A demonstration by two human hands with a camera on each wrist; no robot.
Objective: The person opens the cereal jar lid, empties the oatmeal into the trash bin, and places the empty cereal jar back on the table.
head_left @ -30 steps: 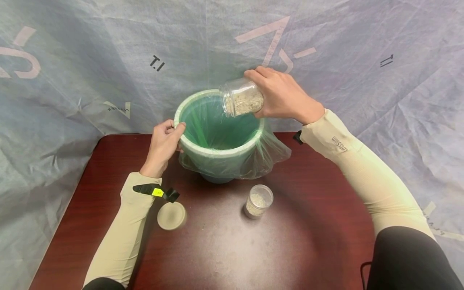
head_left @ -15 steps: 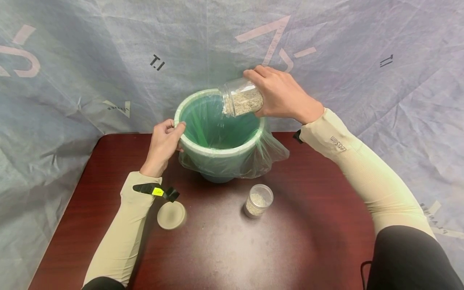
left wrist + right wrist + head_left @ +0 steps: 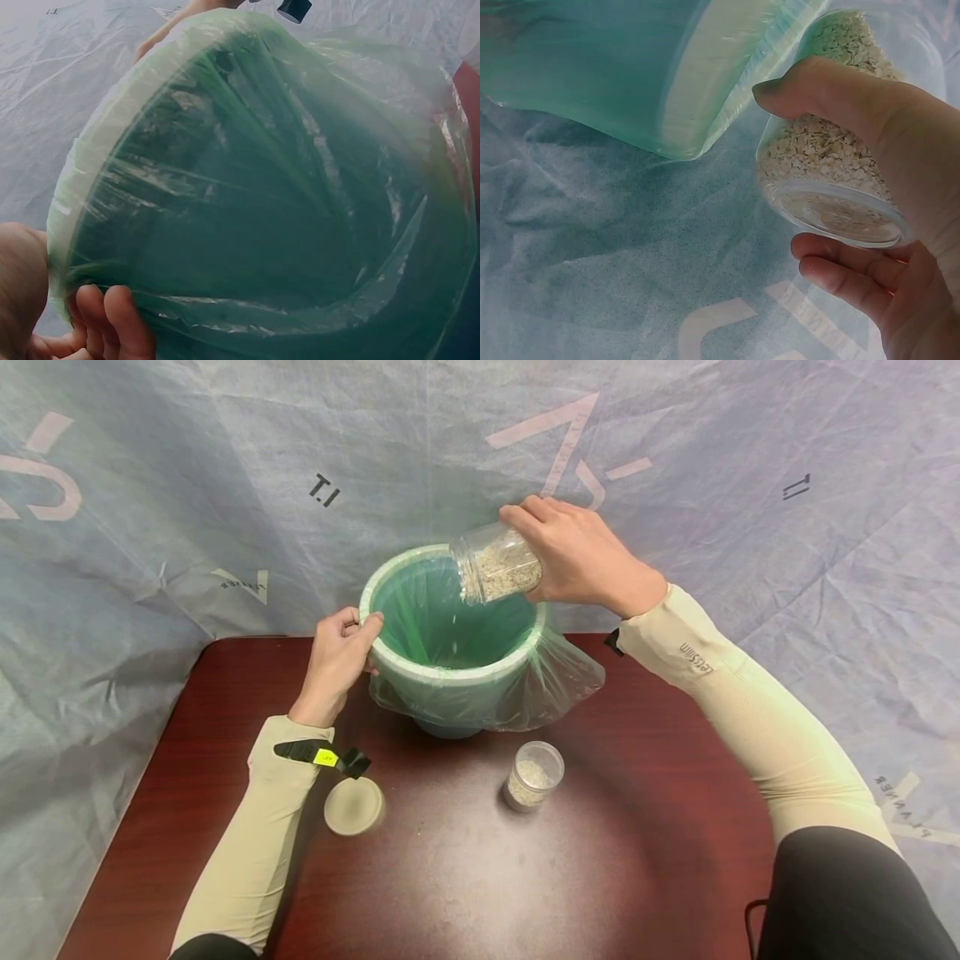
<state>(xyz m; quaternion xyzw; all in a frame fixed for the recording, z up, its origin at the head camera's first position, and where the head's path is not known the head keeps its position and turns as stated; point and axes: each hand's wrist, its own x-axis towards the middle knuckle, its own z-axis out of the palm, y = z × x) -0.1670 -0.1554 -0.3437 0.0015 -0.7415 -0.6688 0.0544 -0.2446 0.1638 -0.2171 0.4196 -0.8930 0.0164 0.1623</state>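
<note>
In the head view my right hand (image 3: 581,556) grips a clear jar (image 3: 498,562) of pale flakes, tilted on its side with its mouth over a trash bin (image 3: 453,673). A few flakes (image 3: 453,635) fall from the mouth into the bin. The right wrist view shows my thumb across the jar's side and oat-like flakes (image 3: 829,154) behind the clear wall. My left hand (image 3: 337,660) grips the bin's rim at the left, thumb over the top edge. A thin green bag (image 3: 300,225) lines the bin and hangs down outside it.
A small clear cup (image 3: 535,777) partly filled with pale flakes stands on the dark red table (image 3: 480,877), in front of the bin. Left of it lies a round beige lid (image 3: 354,807). A printed grey sheet (image 3: 420,460) hangs behind the table.
The jar has tipped slightly further down and shifted a little left. Its flakes have slid towards the mouth, and some now drop into the bin. My left hand stays at the rim.
</note>
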